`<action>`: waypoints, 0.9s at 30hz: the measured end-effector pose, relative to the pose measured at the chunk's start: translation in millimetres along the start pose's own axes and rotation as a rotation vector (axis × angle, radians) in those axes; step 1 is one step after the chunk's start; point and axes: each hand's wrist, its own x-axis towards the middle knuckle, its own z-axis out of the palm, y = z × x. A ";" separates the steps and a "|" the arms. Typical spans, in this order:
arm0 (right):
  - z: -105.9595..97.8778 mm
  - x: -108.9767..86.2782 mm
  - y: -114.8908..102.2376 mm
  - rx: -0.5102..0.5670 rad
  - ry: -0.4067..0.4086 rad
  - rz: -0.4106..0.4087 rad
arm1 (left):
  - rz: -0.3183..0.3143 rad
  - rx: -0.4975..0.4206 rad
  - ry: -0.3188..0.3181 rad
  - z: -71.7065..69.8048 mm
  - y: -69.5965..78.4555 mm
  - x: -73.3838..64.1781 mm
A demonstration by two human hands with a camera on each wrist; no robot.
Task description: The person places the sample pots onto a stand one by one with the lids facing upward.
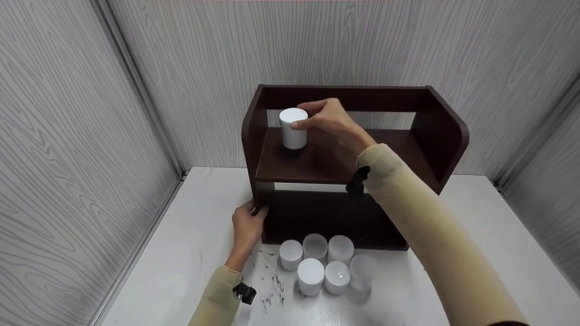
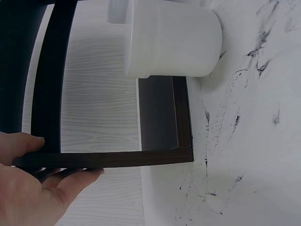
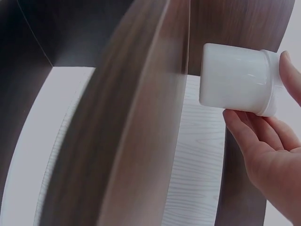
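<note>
My right hand [image 1: 333, 120] holds a white lidded jar [image 1: 294, 133] near its lid, between thumb and fingers. The jar is upright at the left end of the upper board of a dark brown wooden shelf [image 1: 312, 167]; I cannot tell whether its base touches the board. In the right wrist view, the fingertips lie along one side of the jar [image 3: 235, 77] and the thumb on the lid side. Low on the shelf's left, my left hand [image 1: 248, 226] grips the side panel [image 2: 108, 159], thumb on one face and fingers on the other.
Several white and translucent jars stand grouped on the white table [image 1: 181, 271] before the shelf, among them a white-topped jar [image 1: 311, 276] and a clear container [image 1: 362, 271]. Dark scuff marks [image 1: 276, 283] lie left of them. Wood-grain panels [image 1: 204, 68] surround the table.
</note>
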 end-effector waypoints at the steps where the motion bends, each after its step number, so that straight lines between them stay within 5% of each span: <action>1: -0.5 1.6 0.4 -0.003 0.003 0.008 | -0.001 0.001 0.000 0.4 0.2 -0.3; 27: 7.4 19.7 11.0 0.168 -0.060 0.106 | -0.027 -0.004 -0.025 4.7 2.1 -4.2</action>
